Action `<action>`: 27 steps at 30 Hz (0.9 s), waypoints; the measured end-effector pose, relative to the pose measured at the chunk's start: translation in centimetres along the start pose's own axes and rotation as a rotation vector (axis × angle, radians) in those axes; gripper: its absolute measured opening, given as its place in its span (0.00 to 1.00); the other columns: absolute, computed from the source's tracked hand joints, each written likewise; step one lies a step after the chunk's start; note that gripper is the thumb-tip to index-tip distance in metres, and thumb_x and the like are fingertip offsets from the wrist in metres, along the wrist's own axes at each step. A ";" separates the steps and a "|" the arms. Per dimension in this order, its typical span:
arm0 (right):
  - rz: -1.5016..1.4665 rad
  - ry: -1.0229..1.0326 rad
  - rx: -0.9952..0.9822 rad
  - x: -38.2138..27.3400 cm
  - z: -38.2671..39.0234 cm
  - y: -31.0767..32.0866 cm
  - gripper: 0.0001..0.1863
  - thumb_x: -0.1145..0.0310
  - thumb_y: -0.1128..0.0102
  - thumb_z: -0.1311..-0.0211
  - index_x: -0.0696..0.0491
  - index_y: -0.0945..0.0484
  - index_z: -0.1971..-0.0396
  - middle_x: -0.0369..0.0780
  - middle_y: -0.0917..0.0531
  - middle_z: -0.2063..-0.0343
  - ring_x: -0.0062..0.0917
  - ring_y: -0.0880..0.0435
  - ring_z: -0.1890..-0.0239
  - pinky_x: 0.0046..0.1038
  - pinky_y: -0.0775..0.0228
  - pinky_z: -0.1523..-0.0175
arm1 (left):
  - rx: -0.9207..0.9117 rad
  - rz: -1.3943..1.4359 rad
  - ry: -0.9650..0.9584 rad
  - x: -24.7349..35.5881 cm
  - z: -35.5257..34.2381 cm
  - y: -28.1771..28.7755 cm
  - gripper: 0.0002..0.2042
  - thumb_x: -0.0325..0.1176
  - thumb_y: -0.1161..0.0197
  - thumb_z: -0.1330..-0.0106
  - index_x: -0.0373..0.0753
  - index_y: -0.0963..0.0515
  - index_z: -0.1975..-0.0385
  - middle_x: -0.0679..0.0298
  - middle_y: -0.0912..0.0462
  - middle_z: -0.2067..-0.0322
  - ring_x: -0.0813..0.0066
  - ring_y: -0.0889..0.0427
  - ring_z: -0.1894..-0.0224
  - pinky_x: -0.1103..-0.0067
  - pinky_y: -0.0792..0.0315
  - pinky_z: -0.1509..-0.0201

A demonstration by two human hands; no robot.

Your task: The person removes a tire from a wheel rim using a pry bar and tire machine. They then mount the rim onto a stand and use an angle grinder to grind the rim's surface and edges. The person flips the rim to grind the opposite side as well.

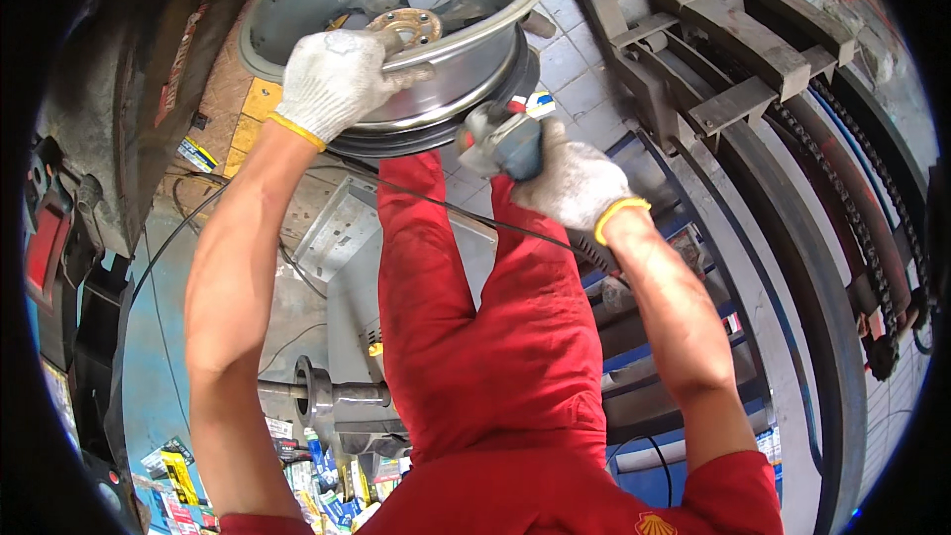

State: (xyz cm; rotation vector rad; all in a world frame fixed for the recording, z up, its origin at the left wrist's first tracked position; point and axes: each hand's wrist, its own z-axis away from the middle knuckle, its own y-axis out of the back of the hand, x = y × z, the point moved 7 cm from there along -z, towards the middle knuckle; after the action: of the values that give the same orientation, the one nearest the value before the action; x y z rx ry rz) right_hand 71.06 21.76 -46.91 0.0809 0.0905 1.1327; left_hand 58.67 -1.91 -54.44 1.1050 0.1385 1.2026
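A silver metal wheel rim [474,74] without a tire is in front of me, tilted so I see into its hollow side and its rusty hub centre [408,28]. My left hand [335,81], in a white knit glove with a yellow cuff, is closed over the rim's near lip, thumb inside and fingers outside. In my right hand [580,185], gloved alike, is a blue-grey angle grinder [516,145]. Its head is close to the rim's lower right edge; blur hides whether they touch. A dark power cord [451,206] crosses before my legs.
Steel machine arms and a chain [842,168] stand on the right. A large dark machine [119,89] is close on the left. Behind its shaft [347,393], many colourful packets [332,481] lie at the lower left. Grey tiles [584,59] show beyond the rim.
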 end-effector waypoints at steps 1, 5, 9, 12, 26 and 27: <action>0.015 0.003 0.035 1.2 -0.8 0.3 0.44 0.52 0.22 0.40 0.64 0.34 0.35 0.64 0.10 0.54 0.62 0.10 0.46 0.55 0.18 0.41 | 0.012 0.010 0.004 -0.4 0.3 0.1 0.36 0.69 0.29 0.31 0.42 0.09 0.40 0.50 0.07 0.66 0.51 0.06 0.62 0.62 0.13 0.56; 0.015 -0.020 0.077 2.9 -1.9 2.1 0.47 0.51 0.24 0.42 0.68 0.32 0.32 0.62 0.09 0.53 0.56 0.08 0.45 0.49 0.17 0.41 | 0.009 0.052 0.046 -0.8 0.0 0.9 0.33 0.67 0.26 0.32 0.39 0.07 0.47 0.48 0.06 0.64 0.50 0.05 0.60 0.62 0.13 0.54; -0.029 0.050 0.027 0.3 -0.3 1.5 0.45 0.52 0.22 0.45 0.66 0.30 0.35 0.62 0.09 0.54 0.55 0.08 0.45 0.49 0.16 0.41 | -0.026 0.050 0.060 -1.4 -1.0 1.5 0.37 0.71 0.28 0.33 0.38 0.07 0.47 0.46 0.06 0.61 0.47 0.06 0.56 0.59 0.13 0.48; -0.069 0.071 -0.081 -2.3 0.3 -0.2 0.53 0.50 0.22 0.45 0.65 0.37 0.28 0.66 0.11 0.51 0.59 0.09 0.44 0.51 0.18 0.39 | -0.058 0.037 0.070 -1.7 -1.3 1.4 0.38 0.72 0.29 0.33 0.38 0.07 0.47 0.46 0.06 0.59 0.47 0.06 0.54 0.58 0.14 0.46; 0.009 0.022 0.048 2.6 -4.3 4.4 0.44 0.51 0.23 0.43 0.67 0.27 0.36 0.63 0.10 0.48 0.57 0.09 0.40 0.47 0.18 0.36 | -0.088 0.070 0.117 -4.8 0.5 1.4 0.33 0.69 0.25 0.33 0.38 0.09 0.56 0.48 0.08 0.67 0.46 0.07 0.61 0.59 0.16 0.55; 0.006 0.028 0.062 2.5 -4.4 4.4 0.44 0.51 0.23 0.43 0.67 0.27 0.36 0.64 0.10 0.48 0.57 0.09 0.40 0.48 0.18 0.36 | -0.084 0.067 0.110 -5.0 0.5 1.4 0.33 0.69 0.25 0.33 0.38 0.09 0.57 0.48 0.08 0.67 0.46 0.07 0.62 0.59 0.16 0.55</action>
State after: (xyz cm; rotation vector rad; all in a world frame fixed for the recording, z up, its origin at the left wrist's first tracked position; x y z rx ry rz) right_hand 67.64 25.95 -50.85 0.1207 0.1505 1.1371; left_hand 55.92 -6.25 -55.37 0.9768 0.1354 1.3181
